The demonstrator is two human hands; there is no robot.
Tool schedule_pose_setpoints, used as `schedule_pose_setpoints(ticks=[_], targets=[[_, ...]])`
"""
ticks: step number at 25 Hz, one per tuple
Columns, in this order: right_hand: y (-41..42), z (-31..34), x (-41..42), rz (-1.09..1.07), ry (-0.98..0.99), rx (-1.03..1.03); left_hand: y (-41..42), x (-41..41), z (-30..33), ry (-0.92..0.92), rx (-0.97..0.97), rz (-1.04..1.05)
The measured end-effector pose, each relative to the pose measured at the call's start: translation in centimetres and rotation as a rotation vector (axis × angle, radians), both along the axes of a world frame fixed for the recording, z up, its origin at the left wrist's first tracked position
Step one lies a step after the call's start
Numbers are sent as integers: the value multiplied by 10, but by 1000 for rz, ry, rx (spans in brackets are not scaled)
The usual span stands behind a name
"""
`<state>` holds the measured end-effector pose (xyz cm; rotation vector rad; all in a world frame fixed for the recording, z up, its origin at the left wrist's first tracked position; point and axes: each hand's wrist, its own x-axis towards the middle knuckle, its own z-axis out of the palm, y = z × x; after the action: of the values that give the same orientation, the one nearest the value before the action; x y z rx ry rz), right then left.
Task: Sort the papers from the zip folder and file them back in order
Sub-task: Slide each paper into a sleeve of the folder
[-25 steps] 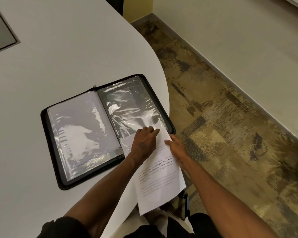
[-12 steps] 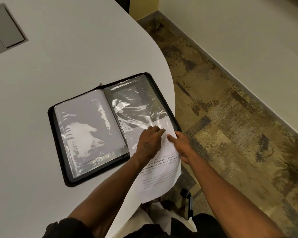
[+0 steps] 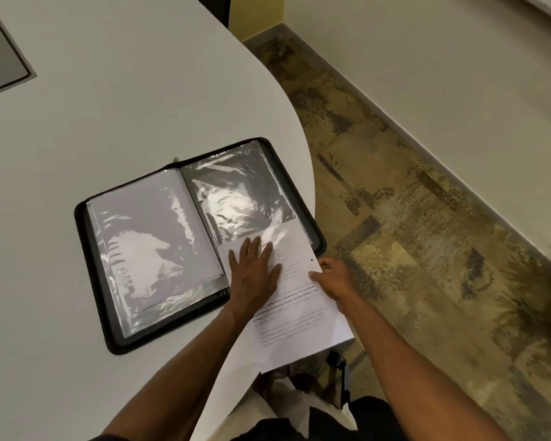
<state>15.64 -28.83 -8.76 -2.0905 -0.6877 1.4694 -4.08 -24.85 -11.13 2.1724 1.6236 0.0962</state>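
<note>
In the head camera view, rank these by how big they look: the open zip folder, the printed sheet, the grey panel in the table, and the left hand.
1. zip folder
2. printed sheet
3. grey panel, cut off by the frame edge, so unsure against the hand
4. left hand

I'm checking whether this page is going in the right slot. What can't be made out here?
- Printed sheet: text too small and blurred to read, head view.
- Its top end: dimmed under the glossy right sleeve.
- Left sleeve: glare hides its contents.
- Sheet beneath the left hand: covered.
- Right hand: fingertips under the sheet's edge.
</note>
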Motion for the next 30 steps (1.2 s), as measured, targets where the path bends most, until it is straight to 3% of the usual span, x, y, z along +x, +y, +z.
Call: schedule_pose_setpoints(ticks=[8, 15, 18, 22, 24, 27, 30], targets=[[34, 13, 2, -118, 66, 44, 2, 4, 5, -147, 39, -6], [35, 35, -6, 141, 148, -11, -7, 4, 3, -172, 50, -51], [3, 34, 9, 163, 151, -141, -5, -2, 0, -136, 86, 11], [-57, 18, 13, -88, 701, -45, 1, -5, 6, -118, 133, -17], [-77, 19, -1, -120, 836, 33, 6, -4, 10, -113, 147, -15], [-98, 19, -24, -102, 772, 45, 12, -4, 13, -94, 159, -31], [-105, 19, -40, -171, 565, 64, 10, -4, 16, -116, 173, -47]])
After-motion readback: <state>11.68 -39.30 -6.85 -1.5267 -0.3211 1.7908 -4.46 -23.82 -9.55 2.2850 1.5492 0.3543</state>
